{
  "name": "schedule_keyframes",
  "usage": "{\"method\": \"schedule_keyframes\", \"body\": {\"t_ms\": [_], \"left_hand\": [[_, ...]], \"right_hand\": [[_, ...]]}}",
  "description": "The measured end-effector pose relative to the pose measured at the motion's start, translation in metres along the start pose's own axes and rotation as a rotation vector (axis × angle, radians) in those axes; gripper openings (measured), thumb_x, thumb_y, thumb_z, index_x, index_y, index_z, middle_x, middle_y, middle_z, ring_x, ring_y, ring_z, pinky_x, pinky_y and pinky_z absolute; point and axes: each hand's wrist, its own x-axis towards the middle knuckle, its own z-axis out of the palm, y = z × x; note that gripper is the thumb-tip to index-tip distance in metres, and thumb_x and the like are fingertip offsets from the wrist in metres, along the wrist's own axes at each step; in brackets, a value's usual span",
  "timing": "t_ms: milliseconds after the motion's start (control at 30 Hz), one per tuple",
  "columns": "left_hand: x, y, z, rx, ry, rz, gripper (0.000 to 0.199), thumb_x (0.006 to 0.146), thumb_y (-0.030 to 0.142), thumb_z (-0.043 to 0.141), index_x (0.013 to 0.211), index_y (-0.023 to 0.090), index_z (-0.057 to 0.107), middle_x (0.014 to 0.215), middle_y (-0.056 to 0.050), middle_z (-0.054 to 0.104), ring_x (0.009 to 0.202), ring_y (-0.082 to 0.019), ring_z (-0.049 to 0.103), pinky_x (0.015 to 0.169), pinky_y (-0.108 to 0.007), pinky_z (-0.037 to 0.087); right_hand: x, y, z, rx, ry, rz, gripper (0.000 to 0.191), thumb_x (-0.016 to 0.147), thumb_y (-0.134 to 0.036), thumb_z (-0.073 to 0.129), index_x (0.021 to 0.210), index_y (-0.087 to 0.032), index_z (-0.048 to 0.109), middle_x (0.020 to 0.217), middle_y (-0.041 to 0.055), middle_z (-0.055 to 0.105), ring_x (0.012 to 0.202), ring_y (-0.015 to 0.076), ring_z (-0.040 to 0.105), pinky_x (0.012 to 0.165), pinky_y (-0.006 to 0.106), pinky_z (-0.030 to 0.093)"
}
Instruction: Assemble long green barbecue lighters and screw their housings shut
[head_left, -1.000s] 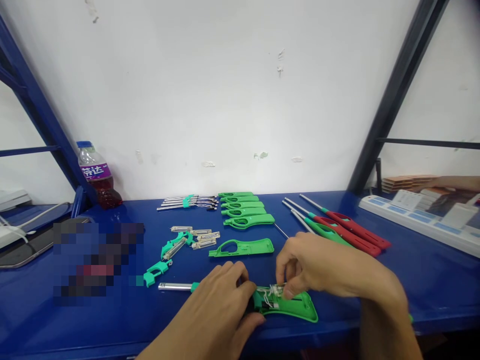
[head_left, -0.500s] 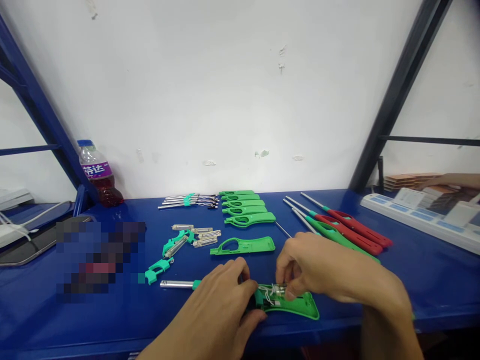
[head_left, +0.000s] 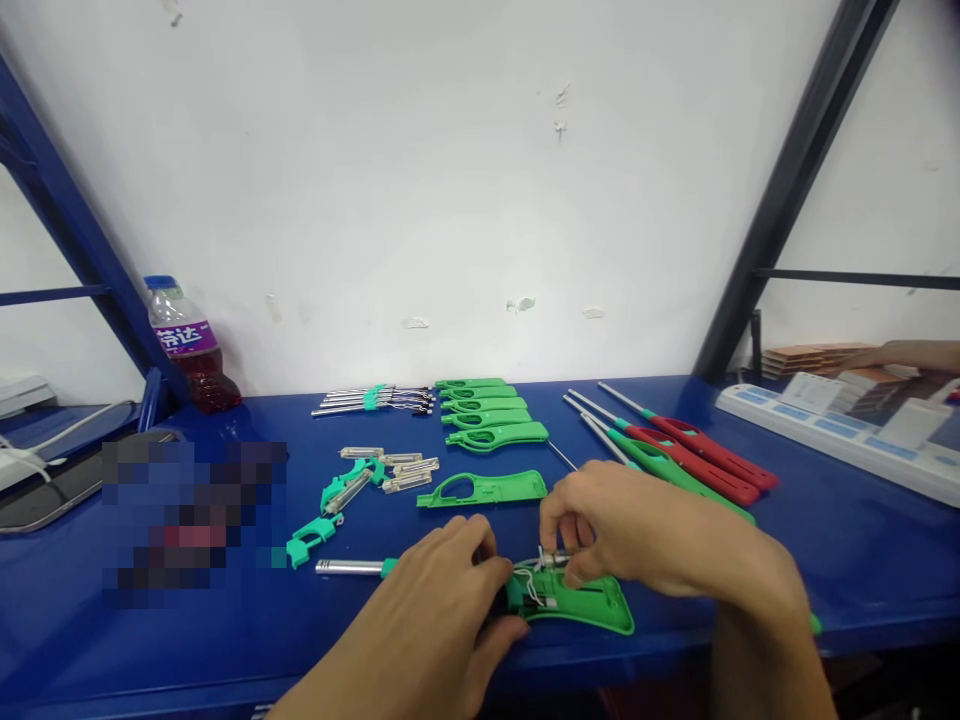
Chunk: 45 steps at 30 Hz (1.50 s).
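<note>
Head view: at five o'clock my left hand (head_left: 446, 610) is gripping the green shell (head_left: 609, 612), white wires (head_left: 534, 588) already lying inside. My right hand (head_left: 611, 520) is pinching a clear piece (head_left: 555, 559), seemingly not in yet. The loose half (head_left: 517, 488) is lying at eleven from there.

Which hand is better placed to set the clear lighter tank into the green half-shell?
Probably the right hand: it pinches the clear lighter tank at the green half-shell. The left hand grips that half-shell nearer the metal tube, so it seems better suited to steadying.
</note>
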Motion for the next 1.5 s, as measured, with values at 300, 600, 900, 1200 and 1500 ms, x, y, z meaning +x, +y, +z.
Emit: {"method": "schedule_keyframes", "body": {"t_ms": [300, 600, 900, 1200, 1500], "left_hand": [[0.000, 0.000, 0.000, 0.002, 0.002, 0.003, 0.018, 0.099, 0.023, 0.071, 0.117, 0.020, 0.074, 0.120, -0.009, 0.065, 0.112, -0.032, 0.064, 0.097, -0.051, 0.056], [0.001, -0.001, 0.001, 0.017, -0.001, 0.009, 0.010, 0.100, 0.022, 0.070, 0.109, 0.019, 0.071, 0.121, -0.009, 0.064, 0.112, -0.032, 0.064, 0.097, -0.052, 0.056], [0.001, 0.004, -0.004, 0.017, -0.026, -0.012, 0.006, 0.100, 0.022, 0.070, 0.104, 0.018, 0.071, 0.119, -0.009, 0.065, 0.112, -0.032, 0.065, 0.096, -0.051, 0.057], [0.001, 0.001, 0.000, 0.031, -0.019, 0.000, 0.015, 0.100, 0.024, 0.069, 0.115, 0.019, 0.072, 0.120, -0.009, 0.066, 0.112, -0.033, 0.065, 0.099, -0.055, 0.055], [0.001, 0.001, 0.000, 0.047, -0.018, 0.010, 0.010, 0.100, 0.023, 0.068, 0.110, 0.020, 0.069, 0.121, -0.009, 0.066, 0.111, -0.032, 0.066, 0.099, -0.053, 0.056]], "right_hand": [[-0.004, -0.004, -0.003, 0.018, -0.016, -0.016, 0.014, 0.076, -0.023, 0.085, 0.089, -0.028, 0.086, 0.075, -0.0026, 0.077, 0.067, 0.0152, 0.069, 0.058, 0.023, 0.040], [-0.008, -0.005, -0.005, 0.102, -0.065, -0.058, 0.017, 0.080, -0.016, 0.077, 0.090, -0.026, 0.088, 0.080, -0.0037, 0.084, 0.075, 0.0141, 0.078, 0.063, 0.018, 0.047], [-0.012, -0.011, -0.001, 0.096, -0.020, -0.044, 0.027, 0.078, -0.011, 0.067, 0.087, -0.026, 0.088, 0.078, -0.0017, 0.083, 0.069, 0.0165, 0.075, 0.060, 0.023, 0.045], [-0.010, -0.009, 0.013, 0.043, 0.001, -0.053, 0.022, 0.069, -0.009, 0.062, 0.070, -0.024, 0.079, 0.067, -0.0027, 0.076, 0.067, 0.0160, 0.066, 0.059, 0.026, 0.036], [-0.022, 0.010, 0.047, -0.107, 0.160, -0.097, 0.025, 0.091, -0.012, 0.059, 0.074, -0.024, 0.072, 0.080, -0.0004, 0.073, 0.063, 0.0146, 0.057, 0.058, 0.033, 0.024]]}}
